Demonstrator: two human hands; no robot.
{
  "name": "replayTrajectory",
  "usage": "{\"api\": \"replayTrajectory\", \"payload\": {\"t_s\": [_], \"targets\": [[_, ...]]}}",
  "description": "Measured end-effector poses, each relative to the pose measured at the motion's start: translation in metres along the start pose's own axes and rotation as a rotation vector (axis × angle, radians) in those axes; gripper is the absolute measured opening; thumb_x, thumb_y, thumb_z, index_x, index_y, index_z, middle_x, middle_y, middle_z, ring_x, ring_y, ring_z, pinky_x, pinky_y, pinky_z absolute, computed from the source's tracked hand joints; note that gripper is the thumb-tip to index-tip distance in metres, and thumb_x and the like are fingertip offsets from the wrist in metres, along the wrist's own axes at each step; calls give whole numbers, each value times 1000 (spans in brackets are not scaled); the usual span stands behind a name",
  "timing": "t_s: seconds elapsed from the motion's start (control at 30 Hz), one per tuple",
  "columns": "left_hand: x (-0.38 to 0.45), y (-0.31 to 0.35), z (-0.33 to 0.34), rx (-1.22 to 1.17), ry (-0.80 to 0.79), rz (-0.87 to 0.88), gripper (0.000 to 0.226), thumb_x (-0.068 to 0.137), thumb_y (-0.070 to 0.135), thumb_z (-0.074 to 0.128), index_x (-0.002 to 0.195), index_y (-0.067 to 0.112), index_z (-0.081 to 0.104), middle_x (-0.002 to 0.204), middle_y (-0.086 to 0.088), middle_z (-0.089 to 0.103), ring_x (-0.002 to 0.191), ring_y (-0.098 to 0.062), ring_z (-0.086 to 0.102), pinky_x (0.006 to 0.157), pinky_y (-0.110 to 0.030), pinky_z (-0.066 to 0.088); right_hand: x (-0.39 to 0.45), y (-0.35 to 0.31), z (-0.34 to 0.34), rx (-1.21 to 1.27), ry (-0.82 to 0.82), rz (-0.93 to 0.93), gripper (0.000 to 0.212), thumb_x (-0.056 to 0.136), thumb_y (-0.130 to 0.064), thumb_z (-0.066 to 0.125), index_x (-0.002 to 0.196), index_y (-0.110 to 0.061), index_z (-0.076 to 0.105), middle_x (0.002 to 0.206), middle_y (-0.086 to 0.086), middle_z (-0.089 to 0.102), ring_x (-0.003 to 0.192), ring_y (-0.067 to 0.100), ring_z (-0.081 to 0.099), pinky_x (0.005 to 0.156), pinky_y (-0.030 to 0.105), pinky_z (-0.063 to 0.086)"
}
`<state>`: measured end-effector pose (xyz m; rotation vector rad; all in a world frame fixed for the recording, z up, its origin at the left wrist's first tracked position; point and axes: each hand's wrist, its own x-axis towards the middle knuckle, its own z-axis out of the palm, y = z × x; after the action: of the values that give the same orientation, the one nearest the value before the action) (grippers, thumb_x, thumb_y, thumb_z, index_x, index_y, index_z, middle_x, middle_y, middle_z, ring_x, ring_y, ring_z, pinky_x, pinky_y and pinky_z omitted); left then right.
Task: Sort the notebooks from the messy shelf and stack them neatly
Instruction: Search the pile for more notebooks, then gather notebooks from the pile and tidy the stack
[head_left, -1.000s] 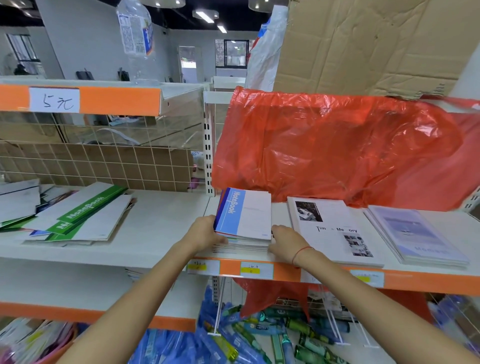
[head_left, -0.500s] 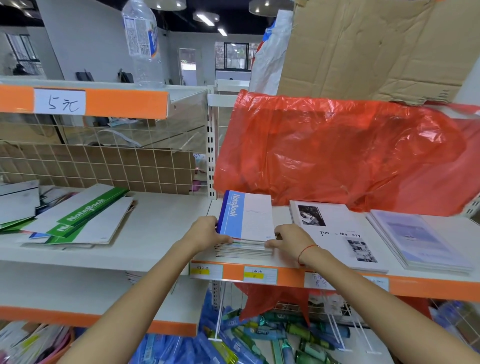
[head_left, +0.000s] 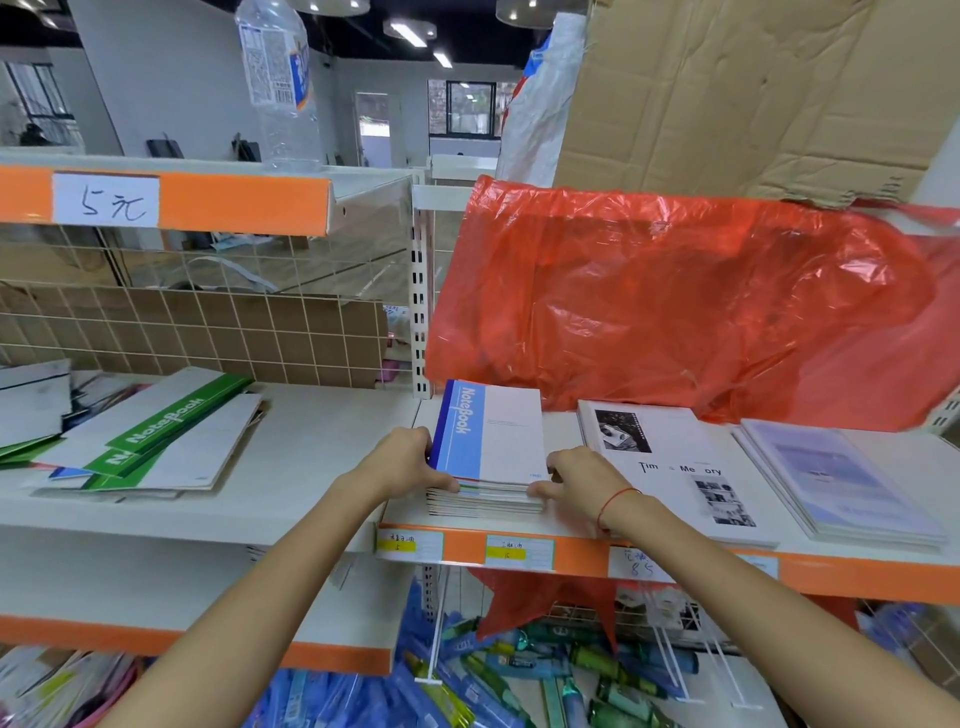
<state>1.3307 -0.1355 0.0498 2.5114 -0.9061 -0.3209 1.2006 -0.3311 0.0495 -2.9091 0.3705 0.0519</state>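
Several green-banded notebooks (head_left: 150, 441) lie askew at my far left on the white shelf (head_left: 311, 457). My left hand (head_left: 402, 462) grips the left edge of the blue-topped notebook stack (head_left: 488, 462), thumb curled at its corner; my right hand (head_left: 576, 480) pinches its right side. Rightward lie a white photo-cover notebook (head_left: 670, 467), then a pale lilac pile (head_left: 836, 483).

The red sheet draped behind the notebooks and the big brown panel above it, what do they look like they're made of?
Red sheet: thin, glossy plastic film by the look, slightly see-through, crinkled, with bright glints along its folds. Brown panel: matte corrugated cardboard, probably a flattened box, with creases, dents and a ragged lower edge.
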Motion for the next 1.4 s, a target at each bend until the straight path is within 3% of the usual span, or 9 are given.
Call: {"api": "replayTrajectory", "payload": {"t_s": [0.27, 0.37, 0.43, 0.5, 0.57, 0.77, 1.03, 1.27, 1.4], "targets": [[1, -1, -1, 14, -15, 11, 45, 77, 38, 76, 98, 16, 43, 104, 0, 58, 90, -9, 53, 59, -13, 39, -5, 1, 2, 47, 37, 11, 43, 91, -42, 55, 61, -27, 29, 64, -5, 38, 73, 22, 44, 48, 20, 25], [-1, -3, -1, 15, -39, -14, 50, 77, 41, 74, 106, 16, 43, 114, -4, 60, 92, -9, 55, 66, -16, 45, -9, 0, 1, 72, 44, 33, 33, 91, -45, 54, 69, -25, 41, 68, -5, 45, 76, 21, 46, 50, 23, 29], [-4, -3, -3, 24, -40, -32, 64, 76, 46, 73, 121, 13, 42, 119, -5, 60, 98, -12, 57, 75, -23, 49, -14, 0, -1, 70, 54, 32, 30, 91, -49, 51, 99, -20, 58, 93, 3, 61, 89, 22, 53, 63, 29, 39], [-8, -3, -4, 34, -6, -40, 80, 75, 50, 73, 135, 13, 35, 127, -7, 56, 109, -17, 57, 85, -30, 50, -18, 2, -3, 54, 95, 39, 50, 92, -50, 50, 126, -14, 52, 124, 8, 57, 114, 24, 51, 86, 33, 42], [-17, -2, -4, 17, 37, -41, 86, 77, 51, 71, 142, 15, 29, 135, -7, 52, 118, -20, 53, 91, -33, 49, -23, 5, -3, 63, 163, 19, 54, 93, -47, 50, 133, -11, 46, 135, 10, 50, 125, 25, 43, 100, 35, 37], [-58, -6, -2, 60, 192, -23, 78, 88, 45, 60, 148, 12, 22, 151, -8, 33, 135, -21, 37, 105, -33, 36, -30, -13, -3, 90, 252, -149, 58, 94, -35, 52, 141, -6, 34, 142, 11, 42, 131, 25, 37, 106, 31, 27], [-120, -64, -27, 227, 323, -64, 68, 94, 40, 52, 147, 8, 25, 149, -12, 31, 136, -24, 32, 108, -30, 26, -20, -96, 18, 99, 247, -303, 61, 90, -31, 57, 141, -4, 37, 145, 15, 39, 136, 26, 34, 111, 32, 22], [-178, -171, -68, 271, 364, -143, 68, 94, 43, 49, 147, 8, 25, 151, -11, 29, 137, -26, 31, 109, -35, 29, 2, -211, 50, 76, 279, -380, 61, 80, -35, 52, 126, 6, 52, 126, 23, 55, 118, 38, 52, 102, 43, 37], [-215, -245, -100, 303, 377, -163, 74, 91, 53, 40, 147, 7, 24, 150, -13, 30, 137, -26, 30, 109, -34, 28, 14, -296, 72, 35, 269, -432, 55, 91, -31, 54, 137, -4, 40, 138, 13, 45, 128, 28, 40, 107, 32, 26]]}}
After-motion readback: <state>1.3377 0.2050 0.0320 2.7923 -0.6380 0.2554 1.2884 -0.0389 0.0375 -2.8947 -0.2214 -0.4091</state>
